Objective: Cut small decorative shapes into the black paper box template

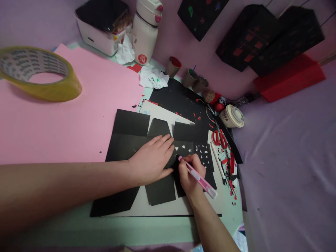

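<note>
Right grip [190, 175] closed round a pink craft knife [198, 177], held like a pen just right of frame centre. Knife tip down on the black card [131, 140], white end pointing to the lower right. Left grip [151, 161] just beside it, flat and spread, palm down on the same card, fingertips [164, 141] pointing right, near the knife tip.

Black card at frame centre: matt, cut into joined panels, with notched flaps along the upper edge and a slanted end at the lower left. Small cut-outs by the knife tip showing white: a heart, a star, a crescent, then a scatter of little triangles further right. Beneath it a white sheet [162, 206], bare along the lower edge.

Left of the card, a wide pink paper [78, 115], mostly bare, meeting the card's left edge. Close to the lens at upper left, a yellow tape roll [36, 73].

Right of the card, crowded: red scissors [219, 138], red and black scraps [231, 182], a cream tape roll [232, 116].

Pale green bench [105, 229] bare along the bottom of the frame. Right bench edge near the scissors, purple cloth [288, 157] beyond it.

Upper centre: paper cups [173, 66], crumpled tissue [152, 77], a white bottle [145, 31].
</note>
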`<control>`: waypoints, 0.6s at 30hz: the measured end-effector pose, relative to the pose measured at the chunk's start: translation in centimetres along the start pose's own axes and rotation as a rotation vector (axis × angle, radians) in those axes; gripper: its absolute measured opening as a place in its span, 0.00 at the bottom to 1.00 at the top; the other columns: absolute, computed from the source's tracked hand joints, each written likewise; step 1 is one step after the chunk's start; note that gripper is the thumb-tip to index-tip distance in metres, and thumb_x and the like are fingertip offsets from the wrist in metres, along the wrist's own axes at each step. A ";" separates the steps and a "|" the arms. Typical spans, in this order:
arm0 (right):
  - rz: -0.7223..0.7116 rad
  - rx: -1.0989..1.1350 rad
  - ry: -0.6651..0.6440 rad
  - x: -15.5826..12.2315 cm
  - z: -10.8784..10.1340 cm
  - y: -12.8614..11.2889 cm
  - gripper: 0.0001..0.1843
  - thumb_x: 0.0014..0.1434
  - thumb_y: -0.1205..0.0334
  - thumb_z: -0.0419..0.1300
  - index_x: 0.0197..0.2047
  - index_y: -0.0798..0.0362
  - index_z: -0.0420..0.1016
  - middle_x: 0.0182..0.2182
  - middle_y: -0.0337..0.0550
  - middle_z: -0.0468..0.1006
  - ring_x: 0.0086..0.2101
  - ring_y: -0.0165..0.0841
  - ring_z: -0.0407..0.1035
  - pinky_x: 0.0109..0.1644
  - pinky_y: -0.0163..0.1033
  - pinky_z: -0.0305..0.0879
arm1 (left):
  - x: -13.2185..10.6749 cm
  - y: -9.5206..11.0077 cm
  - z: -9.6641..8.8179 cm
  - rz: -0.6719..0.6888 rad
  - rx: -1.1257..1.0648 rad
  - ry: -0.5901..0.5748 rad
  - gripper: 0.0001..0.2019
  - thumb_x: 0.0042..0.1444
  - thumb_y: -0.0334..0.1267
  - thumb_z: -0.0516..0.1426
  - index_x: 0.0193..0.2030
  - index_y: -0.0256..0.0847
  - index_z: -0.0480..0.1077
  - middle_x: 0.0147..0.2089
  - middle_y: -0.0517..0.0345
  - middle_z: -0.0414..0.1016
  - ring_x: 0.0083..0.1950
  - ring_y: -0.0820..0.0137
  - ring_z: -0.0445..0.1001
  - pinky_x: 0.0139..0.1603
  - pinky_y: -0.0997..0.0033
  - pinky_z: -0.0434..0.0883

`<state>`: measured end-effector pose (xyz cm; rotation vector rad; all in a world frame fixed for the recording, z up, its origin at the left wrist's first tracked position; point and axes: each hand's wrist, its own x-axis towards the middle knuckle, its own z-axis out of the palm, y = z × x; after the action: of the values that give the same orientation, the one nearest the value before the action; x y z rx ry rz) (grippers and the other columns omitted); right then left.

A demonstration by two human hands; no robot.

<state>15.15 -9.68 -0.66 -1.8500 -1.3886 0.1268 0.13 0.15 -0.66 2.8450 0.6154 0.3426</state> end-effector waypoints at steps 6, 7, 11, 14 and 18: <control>0.017 0.037 0.014 -0.2 0.2 0.1 0.07 0.55 0.68 0.58 0.27 0.51 0.64 0.22 0.34 0.72 0.22 0.28 0.66 0.28 0.33 0.62 | 0.0 0.0 -0.1 -0.001 0.016 -0.014 0.32 0.62 0.54 0.51 0.62 0.28 0.65 0.69 0.36 0.58 0.71 0.51 0.54 0.69 0.54 0.52; 0.030 0.070 0.029 -0.3 0.1 0.1 0.06 0.56 0.67 0.59 0.28 0.51 0.66 0.23 0.35 0.73 0.23 0.28 0.67 0.29 0.33 0.64 | 0.0 0.0 -0.1 -0.002 0.020 -0.016 0.32 0.62 0.55 0.51 0.62 0.28 0.64 0.69 0.36 0.58 0.71 0.51 0.54 0.69 0.54 0.52; 0.149 0.267 0.076 0.5 -1.6 0.6 0.03 0.57 0.63 0.62 0.36 0.51 0.73 0.29 0.38 0.76 0.29 0.30 0.71 0.34 0.35 0.68 | 0.0 0.0 0.0 -0.003 0.027 -0.015 0.33 0.62 0.55 0.51 0.63 0.28 0.64 0.69 0.37 0.58 0.71 0.51 0.54 0.69 0.54 0.51; 0.236 0.384 -0.094 2.3 -3.5 1.9 0.08 0.54 0.60 0.66 0.39 0.51 0.76 0.32 0.40 0.78 0.31 0.30 0.71 0.33 0.34 0.68 | 0.0 0.0 0.0 -0.003 0.019 -0.019 0.32 0.62 0.55 0.51 0.63 0.29 0.64 0.69 0.37 0.58 0.71 0.51 0.54 0.69 0.54 0.51; 0.216 0.469 -0.284 4.5 -4.5 3.7 0.10 0.54 0.57 0.66 0.39 0.51 0.78 0.29 0.40 0.78 0.24 0.28 0.68 0.25 0.33 0.63 | 0.0 0.0 -0.1 -0.008 0.007 -0.031 0.32 0.62 0.55 0.51 0.62 0.29 0.64 0.69 0.37 0.57 0.71 0.51 0.53 0.69 0.53 0.52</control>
<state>22.08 -8.57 1.65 -1.6142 -1.2059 0.7831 0.14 0.12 -0.57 2.8476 0.6233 0.2957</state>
